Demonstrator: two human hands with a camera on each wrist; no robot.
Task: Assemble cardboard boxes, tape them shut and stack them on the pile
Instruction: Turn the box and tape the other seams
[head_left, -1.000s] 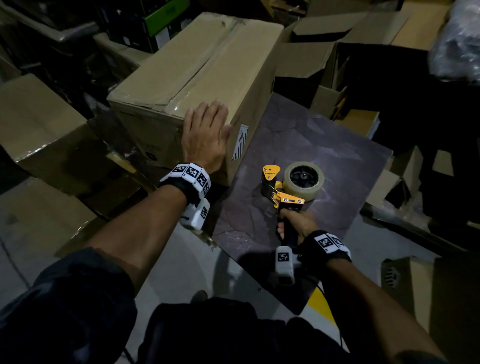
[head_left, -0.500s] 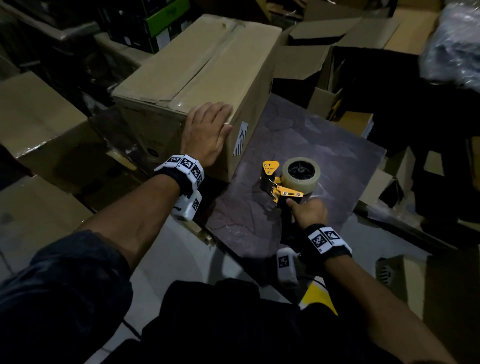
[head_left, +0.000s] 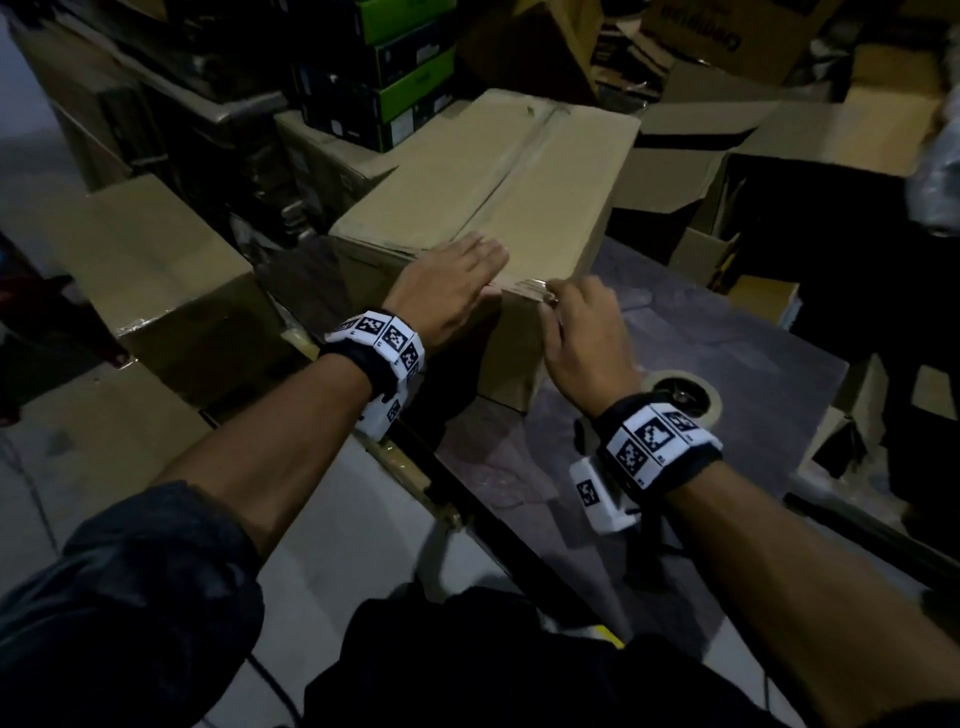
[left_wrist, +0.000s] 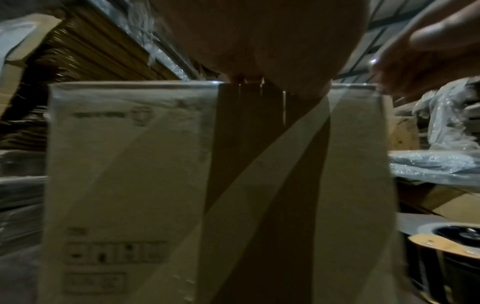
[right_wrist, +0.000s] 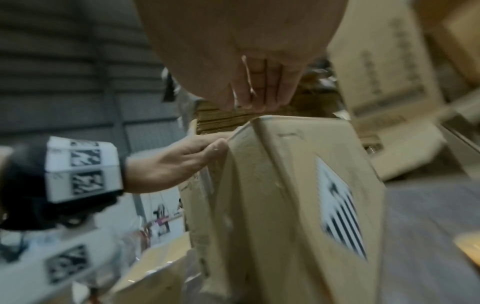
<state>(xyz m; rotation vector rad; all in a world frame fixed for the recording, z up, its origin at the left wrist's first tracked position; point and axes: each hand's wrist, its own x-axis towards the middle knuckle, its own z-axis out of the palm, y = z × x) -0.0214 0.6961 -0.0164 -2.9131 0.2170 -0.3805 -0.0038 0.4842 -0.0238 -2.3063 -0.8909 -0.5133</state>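
A closed cardboard box (head_left: 493, 176) with clear tape along its top seam stands on a dark table (head_left: 727, 374). My left hand (head_left: 452, 291) lies flat on the box's top at the near edge, its thumb (right_wrist: 218, 146) hooked over the front face. My right hand (head_left: 576, 322) is at the near right top corner, its fingertips (right_wrist: 257, 98) touching the shiny taped edge and holding nothing. The box's front face (left_wrist: 130, 164) fills the left wrist view. The tape dispenser (head_left: 691, 397) lies on the table behind my right wrist, with its yellow body (left_wrist: 451, 246) just right of the box.
A large closed box (head_left: 156, 270) sits low on the left. Open and flattened cartons (head_left: 779, 156) crowd the back right. Green and black boxes (head_left: 384, 78) are stacked behind. Grey floor (head_left: 337, 545) shows below the table's near edge.
My right hand let go of the tape dispenser, which now lies on the table, and moved up to the box's near corner. My left hand slid from the front face onto the top.
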